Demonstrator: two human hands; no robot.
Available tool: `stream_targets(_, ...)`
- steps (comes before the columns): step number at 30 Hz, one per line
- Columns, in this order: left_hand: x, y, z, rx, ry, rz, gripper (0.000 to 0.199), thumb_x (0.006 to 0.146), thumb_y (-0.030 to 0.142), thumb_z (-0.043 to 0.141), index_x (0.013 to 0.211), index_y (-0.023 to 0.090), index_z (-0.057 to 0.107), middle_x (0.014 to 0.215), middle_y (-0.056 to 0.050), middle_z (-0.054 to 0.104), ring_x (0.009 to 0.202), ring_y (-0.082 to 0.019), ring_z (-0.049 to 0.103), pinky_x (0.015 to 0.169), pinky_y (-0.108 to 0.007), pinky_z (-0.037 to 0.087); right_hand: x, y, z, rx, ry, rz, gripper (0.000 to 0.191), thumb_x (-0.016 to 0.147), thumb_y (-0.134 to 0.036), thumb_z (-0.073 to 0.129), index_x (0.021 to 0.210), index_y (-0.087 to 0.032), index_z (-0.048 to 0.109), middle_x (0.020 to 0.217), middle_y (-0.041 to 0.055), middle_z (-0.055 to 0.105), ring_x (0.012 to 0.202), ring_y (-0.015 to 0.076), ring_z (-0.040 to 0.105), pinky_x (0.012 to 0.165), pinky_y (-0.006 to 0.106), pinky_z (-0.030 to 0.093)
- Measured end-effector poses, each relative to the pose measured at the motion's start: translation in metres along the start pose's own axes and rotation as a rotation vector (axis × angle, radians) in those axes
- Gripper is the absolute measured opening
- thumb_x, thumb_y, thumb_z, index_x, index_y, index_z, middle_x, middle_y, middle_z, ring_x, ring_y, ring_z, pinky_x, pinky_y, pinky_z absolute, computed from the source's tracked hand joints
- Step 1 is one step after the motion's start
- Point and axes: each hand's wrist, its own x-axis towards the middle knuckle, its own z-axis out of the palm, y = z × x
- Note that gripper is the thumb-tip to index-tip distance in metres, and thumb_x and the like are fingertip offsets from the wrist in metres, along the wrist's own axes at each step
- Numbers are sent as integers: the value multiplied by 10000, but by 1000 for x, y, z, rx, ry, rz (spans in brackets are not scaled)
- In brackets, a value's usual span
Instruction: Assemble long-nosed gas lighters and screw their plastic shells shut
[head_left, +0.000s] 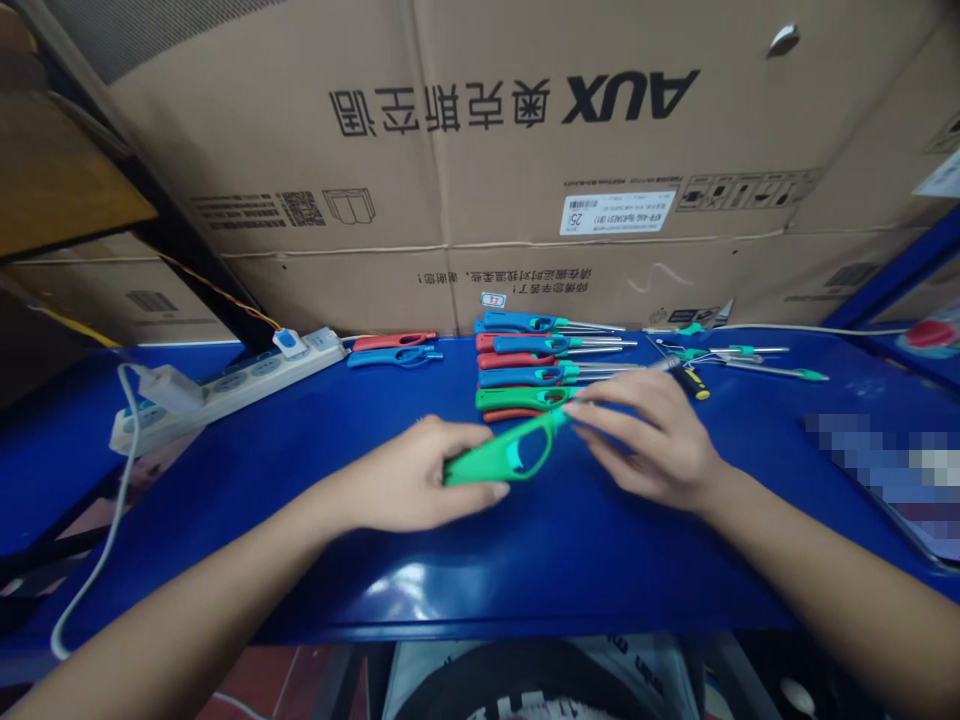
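Lighter position: green lighter (487, 460) between the two hands, over the table (465, 565), on the near side of the row (502, 376).
Long axis: slants from left-near, at the rear end, to right-far, at the nose (559, 416).
Trigger side: the teal trigger (515, 458) sits inside the loop, toward the right half of the body.
Left hand: left hand (424, 478) closed around the rear end, thumb along the near side; it is the main support.
Right hand: right hand (660, 440) at the nose, fingers bent and tips drawn in; whether they pinch the nose or a small part beside it cannot be told.
Key relation: from the right fingertips, the body extends left and near; the nose is the part nearest them, appearing to touch.
Nearer hand: left to the rear end, right to the nose.
Row orientation: bodies left, metal tubes right, lying crosswise beyond the lighter.
Loose rods: rods (750, 352) lie right and far of the right hand, with a screwdriver (691, 383) just beside them.
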Motion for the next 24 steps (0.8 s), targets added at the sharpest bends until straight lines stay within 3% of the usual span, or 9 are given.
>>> stream_targets(3,6,-14,-14,-220,250,-240,321,884,504,599,943,188,598,589,69,504,431,-104,480,422,-221,359,-2,0,-3,-64,217,170,491,834,-113,653,1259,-328,533,1079,94,677,992,293,657,869,490,514)
stream_targets(4,8,-21,-18,-205,398,-305,363,867,543,592,943,188,591,562,73,489,413,-111,470,409,-226,354,-2,1,-4,-65,261,210,493,836,-120,641,1263,-337,524,1065,95,666,990,303,654,859,499,517)
stream_targets(6,13,-38,-21,-81,557,-422,403,864,577,549,947,185,590,572,51,534,460,-142,529,453,-243,397,-3,2,-4,-39,297,238,495,836,-122,625,1270,-332,514,1048,98,651,985,312,648,841,502,524)
stream_targets(9,18,-60,-19,28,573,-480,377,843,541,572,924,176,611,595,20,584,505,-177,564,495,-263,388,-3,3,-2,-5,259,224,502,819,-90,629,1260,-304,519,1048,97,650,972,300,645,837,484,523)
stream_targets(12,19,-69,-14,121,555,-510,342,828,510,585,909,180,625,631,0,614,538,-200,577,517,-274,356,-2,3,0,21,215,197,495,815,-72,623,1248,-292,530,1045,83,658,946,273,652,811,449,524)
stream_targets(17,18,-64,-10,196,549,-506,324,849,483,550,935,181,631,651,-1,610,570,-208,578,538,-278,331,-1,5,4,45,266,125,460,787,-60,635,1209,-231,576,1011,82,675,877,249,661,738,409,520)
stream_targets(24,19,-56,-6,208,592,-369,258,800,368,584,963,171,620,690,25,571,606,-159,521,575,-260,351,-1,14,0,-52,260,175,395,773,-80,642,1129,-247,604,978,57,684,855,238,656,768,402,516)
